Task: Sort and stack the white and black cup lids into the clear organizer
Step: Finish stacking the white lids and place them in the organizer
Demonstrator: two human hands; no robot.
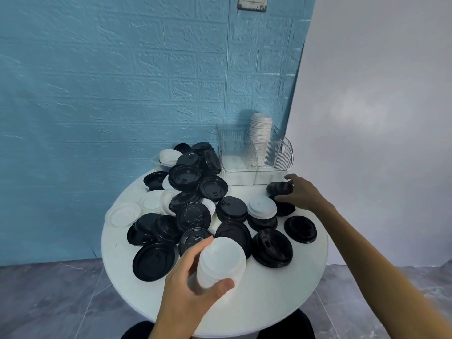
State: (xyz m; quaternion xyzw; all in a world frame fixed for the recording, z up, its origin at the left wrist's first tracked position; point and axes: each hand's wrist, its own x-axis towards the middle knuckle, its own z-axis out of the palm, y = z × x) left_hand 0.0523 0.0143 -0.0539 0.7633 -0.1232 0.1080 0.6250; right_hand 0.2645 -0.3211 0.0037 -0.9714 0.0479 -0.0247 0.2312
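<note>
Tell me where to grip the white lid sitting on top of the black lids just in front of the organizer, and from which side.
Take the white lid by its rim, thumb and fingers on opposite edges, coming from above. It lies flat, dome up, on a short black stack, so its edge stands clear all round. The right hand is nearest; the left hand already holds a white stack.

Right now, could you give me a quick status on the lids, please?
Left hand holds white lid stack. Right hand grips black lids beside clear organizer. Loose lids crowd table.
</note>
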